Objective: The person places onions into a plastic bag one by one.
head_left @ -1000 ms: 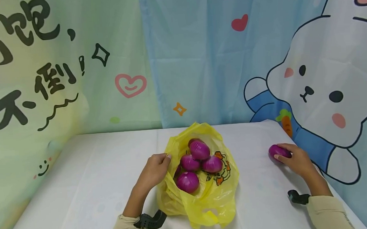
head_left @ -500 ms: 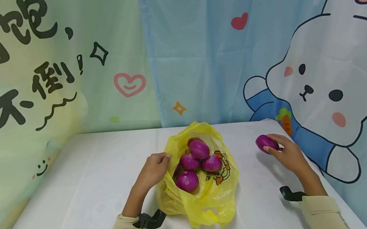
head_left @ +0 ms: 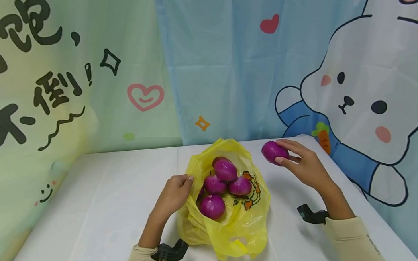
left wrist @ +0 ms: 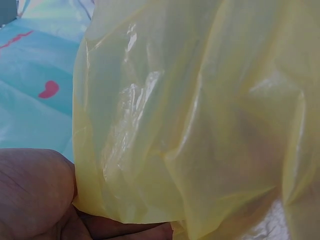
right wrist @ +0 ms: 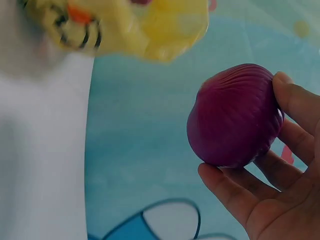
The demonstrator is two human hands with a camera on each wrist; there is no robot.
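Observation:
A yellow plastic bag [head_left: 243,228] stands with its mouth open on the table, and several purple onions [head_left: 213,207] lie inside it. My left hand [head_left: 175,194] pinches the bag's left rim between thumb and fingers; the left wrist view shows the thumb against the thin yellow film [left wrist: 135,150]. To the right of the bag, my right hand [head_left: 304,164] holds one purple onion [head_left: 275,152] in its fingertips, raised above the table. In the right wrist view this onion [right wrist: 235,117] sits between thumb and fingers, apart from the bag.
A white cloth covers the table [head_left: 103,217]. Behind it hangs a printed curtain [head_left: 212,66] with a rabbit, hearts and lettering. Dark wrist-worn devices [head_left: 170,250] sit on both forearms, near beige sleeves.
My right hand has lifted the onion off the table's right side and carried it left towards the bag. The left hand keeps its hold on the rim.

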